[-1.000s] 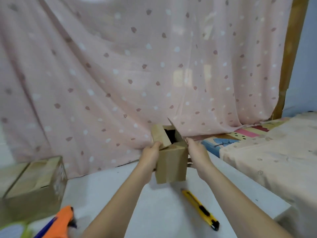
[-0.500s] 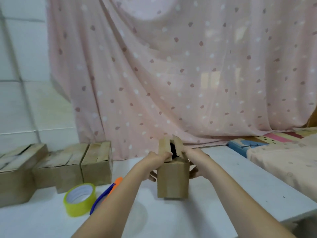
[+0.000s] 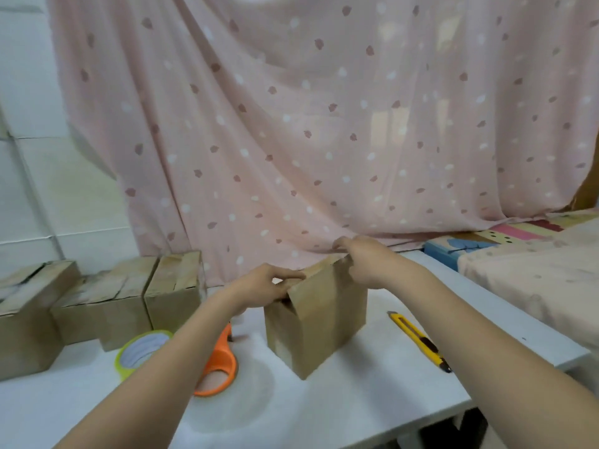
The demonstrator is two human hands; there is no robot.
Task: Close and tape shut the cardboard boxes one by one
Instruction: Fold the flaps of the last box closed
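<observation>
Cardboard box [image 3: 316, 322] stands mid-worktop [image 3: 324, 413], corner towards you. Your left hand [image 3: 269, 286] pinches its near top flap; your right hand [image 3: 366, 262] curls over the far top edge. It looks light, stiff-walled but creasable, so hold the flaps near their folds. Plain brown card; glossy tape roll [image 3: 142, 353] just left, yellow utility knife [image 3: 419, 341] right.
</observation>
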